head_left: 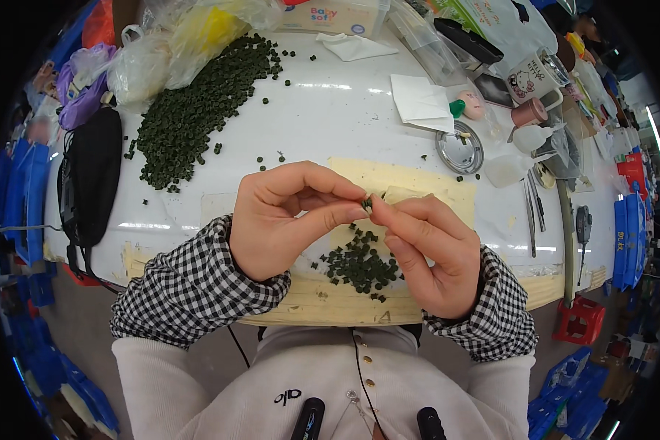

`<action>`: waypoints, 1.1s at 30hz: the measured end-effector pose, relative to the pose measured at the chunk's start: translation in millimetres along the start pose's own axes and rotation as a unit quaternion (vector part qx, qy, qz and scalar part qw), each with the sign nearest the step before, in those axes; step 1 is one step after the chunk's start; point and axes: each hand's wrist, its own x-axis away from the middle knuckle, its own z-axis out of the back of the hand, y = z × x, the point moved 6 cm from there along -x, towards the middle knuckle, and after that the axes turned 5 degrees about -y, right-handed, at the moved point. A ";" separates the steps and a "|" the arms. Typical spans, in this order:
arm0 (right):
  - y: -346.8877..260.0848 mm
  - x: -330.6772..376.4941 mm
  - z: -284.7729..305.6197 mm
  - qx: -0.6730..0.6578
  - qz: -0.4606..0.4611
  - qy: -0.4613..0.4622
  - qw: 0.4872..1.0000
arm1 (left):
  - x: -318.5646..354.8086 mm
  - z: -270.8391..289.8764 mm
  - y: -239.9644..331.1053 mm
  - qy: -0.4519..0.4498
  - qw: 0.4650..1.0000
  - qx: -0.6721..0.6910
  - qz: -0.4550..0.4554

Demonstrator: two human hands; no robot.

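My left hand (286, 213) pinches a small dark green piece (367, 203) between thumb and forefinger, above the near part of the table. From the other side my right hand (436, 253) has its thumb and forefinger closed on the same piece, fingertips meeting those of the left. What kind of part it is, I cannot make out; the fingers cover most of it. Just below the hands lies a small heap of like dark green pieces (359, 262), partly on a yellow sheet (440, 183). A far larger pile of them (198, 110) spreads over the table's left side.
Plastic bags (143, 70) and a black pouch (94, 176) lie on the left. To the right are a round metal dish (460, 149), white paper (422, 103), squeeze bottles (510, 169), tweezers (528, 216) and a mug (532, 79). A wooden edge (330, 312) runs along the table front.
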 end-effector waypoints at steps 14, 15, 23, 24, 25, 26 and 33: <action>-3.3 -0.9 -0.6 0.069 0.080 0.015 0.994 | 0.9 -0.8 5.0 -0.006 0.995 -0.093 -0.019; -4.1 -1.2 -0.7 0.079 0.088 0.015 0.993 | 1.3 -1.2 5.5 -0.004 0.995 -0.095 -0.019; -8.4 -0.5 -0.5 0.132 0.113 0.016 0.985 | 0.8 -1.0 1.4 -0.003 0.998 -0.058 0.004; -9.8 -1.5 0.8 0.145 0.117 0.013 0.982 | 0.4 -1.4 1.8 -0.002 0.998 -0.057 0.002; -11.5 -3.3 2.9 0.158 0.119 0.009 0.980 | 0.1 -1.6 1.7 -0.002 0.998 -0.063 0.000; -14.1 -4.4 5.8 0.171 0.121 0.005 0.978 | -0.1 -1.5 1.6 -0.003 0.998 -0.069 -0.001; -3.2 14.6 67.4 0.240 -0.046 0.131 0.961 | -0.1 -0.7 -0.4 -0.011 0.994 -0.110 -0.019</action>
